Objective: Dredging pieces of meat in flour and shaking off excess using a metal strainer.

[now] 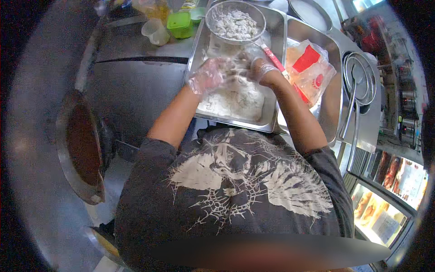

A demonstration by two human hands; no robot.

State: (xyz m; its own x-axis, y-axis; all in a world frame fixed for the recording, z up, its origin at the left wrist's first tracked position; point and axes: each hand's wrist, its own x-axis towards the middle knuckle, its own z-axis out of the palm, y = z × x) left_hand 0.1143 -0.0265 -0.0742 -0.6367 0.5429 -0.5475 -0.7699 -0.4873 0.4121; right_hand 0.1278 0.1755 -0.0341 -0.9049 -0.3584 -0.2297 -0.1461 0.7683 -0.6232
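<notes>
My left hand (208,74) and my right hand (262,67), both in clear plastic gloves, are low over a steel tray (238,125). White powder that looks like flour (234,103) covers much of the tray's bottom. Pale, powdered pieces (239,66) lie between my fingers. Motion blur hides whether either hand grips one. Just beyond my hands rests a round wire-mesh strainer (210,20), heaped with white-coated lumps (236,25). Its red-and-white handle (273,57) slants down past my right hand and wrist.
A second steel tray (336,91) on the right holds a plastic bag (317,78) with red print. Farther right lie long-handled round strainers (360,78). A green tub (179,24) and a translucent cup (155,32) stand back left. A large pan (63,146) of brown contents is at left.
</notes>
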